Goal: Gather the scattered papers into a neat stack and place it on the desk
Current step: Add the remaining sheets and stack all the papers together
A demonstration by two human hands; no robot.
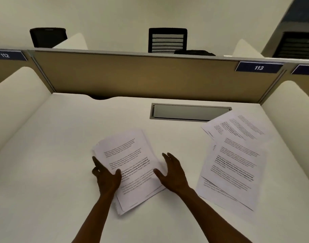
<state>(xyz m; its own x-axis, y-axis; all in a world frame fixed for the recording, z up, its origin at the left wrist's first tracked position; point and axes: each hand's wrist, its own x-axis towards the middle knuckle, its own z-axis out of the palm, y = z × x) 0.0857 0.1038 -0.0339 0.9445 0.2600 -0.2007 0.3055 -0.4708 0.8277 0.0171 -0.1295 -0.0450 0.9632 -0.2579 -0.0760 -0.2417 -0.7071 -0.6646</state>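
A white tabletop point(50, 172) fills the view, walled by a rounded side panel point(18, 95) far to the left of the fingers and a tan partition point(132, 74) well beyond them, carrying a "112" label point(5, 55) at its left end. Behind the partition stand a dark chair point(46, 36) and a slatted chair point(167, 40).

The left hand point(106, 178) rests at the left edge of a rough pile of papers point(131, 165). Its fingers point(97, 163) are spread apart, the forefinger pointing up along the pile's left edge, the thumb lying on the top sheet; the hand presses rather than clamps. The pile lies flat on the tabletop between the two hands, tilted slightly, its sheets fanned unevenly at the lower corner.

The right hand point(174, 174) sits at the pile's right edge, fingers apart and raised, thumb touching the sheet's margin; it grips nothing.

Beyond the right fingers, a grey cable hatch point(188, 112) is set into the tabletop. Well to the right of them lie the loose papers point(232, 163), several overlapping printed sheets at differing angles, the farthest covering the hatch's right corner. Above them the partition bears a "113" label point(259, 67).
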